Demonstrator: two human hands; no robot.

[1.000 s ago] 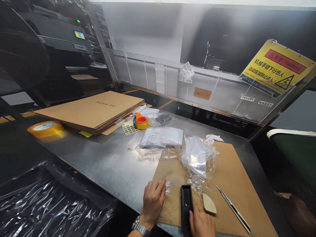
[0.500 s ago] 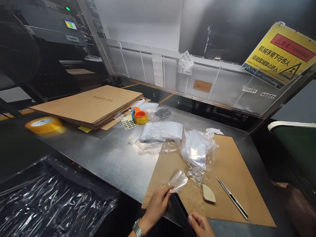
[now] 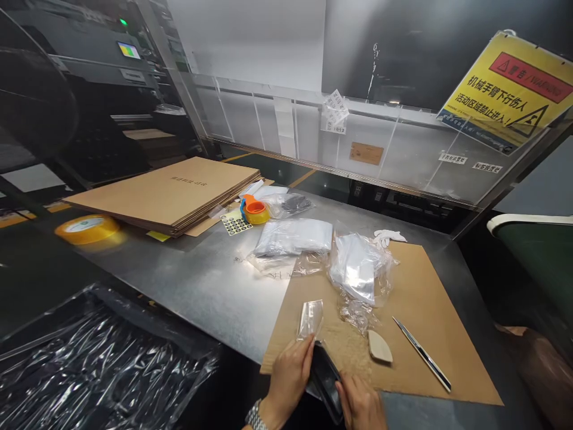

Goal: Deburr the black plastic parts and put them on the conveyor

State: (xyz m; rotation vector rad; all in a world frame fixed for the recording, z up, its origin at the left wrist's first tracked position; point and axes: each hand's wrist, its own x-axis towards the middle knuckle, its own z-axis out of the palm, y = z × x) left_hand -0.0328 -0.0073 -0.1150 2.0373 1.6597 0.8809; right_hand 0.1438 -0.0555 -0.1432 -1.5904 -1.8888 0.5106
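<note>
Near the front edge of the work table, a long black plastic part with a hollow, glossy side is held between both hands. My left hand is closed at its upper end, and a small clear plastic bag sticks up from the fingertips. It is not clear how much of the part lies inside the bag. My right hand grips the part's lower right side, its fingers partly hidden. To the right, on a cardboard sheet, lie a beige quarter-round block and a slim craft knife.
Packs of clear bags and an opened bundle lie beyond the hands. Tape rolls, an orange dispenser, a sticker sheet and stacked cardboard are left. A black-lined bin stands lower left; a white glove lies behind.
The black part has turned so its hollow side shows. The clear bag at my left fingertips now stands more upright, further left. My right hand has moved slightly up along the part.
</note>
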